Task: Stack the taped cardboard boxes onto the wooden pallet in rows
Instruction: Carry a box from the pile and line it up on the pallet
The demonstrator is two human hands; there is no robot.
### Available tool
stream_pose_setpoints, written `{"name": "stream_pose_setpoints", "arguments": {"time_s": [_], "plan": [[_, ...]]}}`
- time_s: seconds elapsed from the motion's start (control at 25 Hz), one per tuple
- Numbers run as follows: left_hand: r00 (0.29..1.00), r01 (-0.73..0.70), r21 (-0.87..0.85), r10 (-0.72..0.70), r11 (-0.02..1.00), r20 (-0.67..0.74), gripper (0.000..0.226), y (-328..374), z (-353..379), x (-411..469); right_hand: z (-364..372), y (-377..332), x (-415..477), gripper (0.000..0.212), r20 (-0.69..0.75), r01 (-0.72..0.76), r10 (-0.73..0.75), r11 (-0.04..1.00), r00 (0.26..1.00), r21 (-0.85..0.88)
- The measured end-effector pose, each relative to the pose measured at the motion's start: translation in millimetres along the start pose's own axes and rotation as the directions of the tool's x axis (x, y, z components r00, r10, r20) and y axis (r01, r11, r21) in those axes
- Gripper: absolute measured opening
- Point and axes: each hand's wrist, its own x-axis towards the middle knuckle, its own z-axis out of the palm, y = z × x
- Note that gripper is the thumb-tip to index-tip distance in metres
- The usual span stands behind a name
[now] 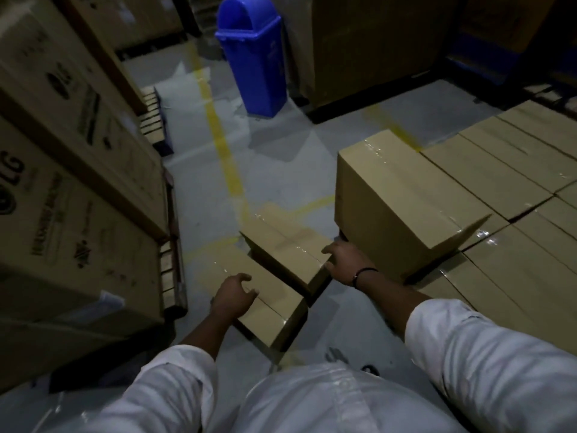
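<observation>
Two floor boxes, left hand, right hand

Warehouse floor. Tall printed appliance cartons stacked along the frame's left, yellow lane lines painted on grey concrete up the middle. Rows of taped boxes at right, blue bin top centre.

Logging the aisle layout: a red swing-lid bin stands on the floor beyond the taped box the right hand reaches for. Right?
No: the head view shows the bin is blue, not red. It does stand on the floor beyond the taped box the right hand reaches for.
</observation>
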Motion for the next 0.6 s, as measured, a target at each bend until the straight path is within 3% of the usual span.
{"name": "stream_pose_setpoints", "arguments": {"time_s": [0.6], "plan": [[0.995,0.087,-0.235,-0.094,0.968,-0.018,0.043,-147,-10,-71,82,-128,6,0.045,0.16,0.13,-0.11,0.984,0.981,-0.12]]}}
